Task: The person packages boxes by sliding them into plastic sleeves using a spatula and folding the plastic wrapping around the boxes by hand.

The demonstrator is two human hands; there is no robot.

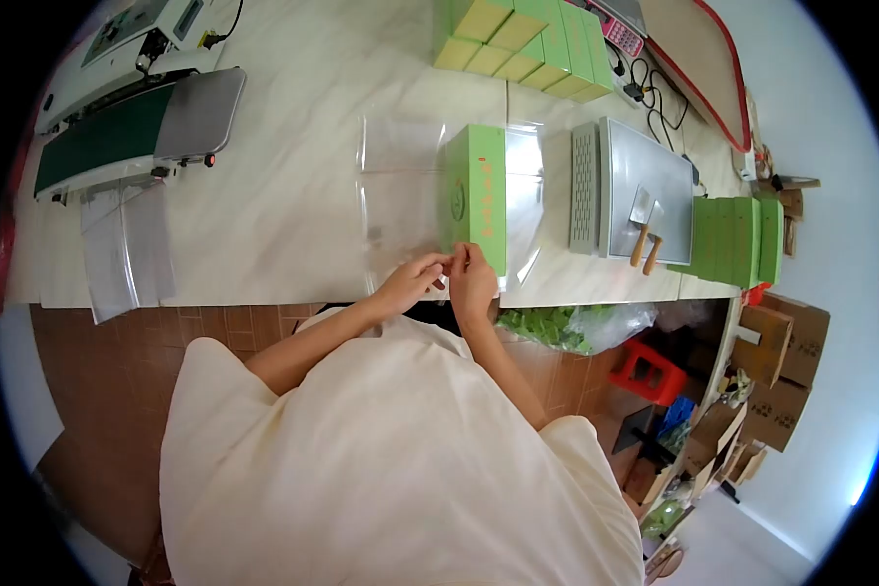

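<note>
A long green box (483, 186) lies on a sheet of clear plastic film (400, 210) spread over the marbled table. The film reaches out on both sides of the box. Both hands meet at the box's near end. My left hand (415, 285) has its fingers bent and pressed together near the box's lower left corner. My right hand (472, 283) touches it, its fingers closed over the box's near end. Whatever is between the fingertips is too small to make out.
Stacked green boxes (527, 44) stand at the back. A metal case (645, 186) with two wooden-handled scrapers (647, 234) lies right, beside more green boxes (737, 239). A machine (127, 122) is at left, with clear film (127, 244) hanging off the near edge.
</note>
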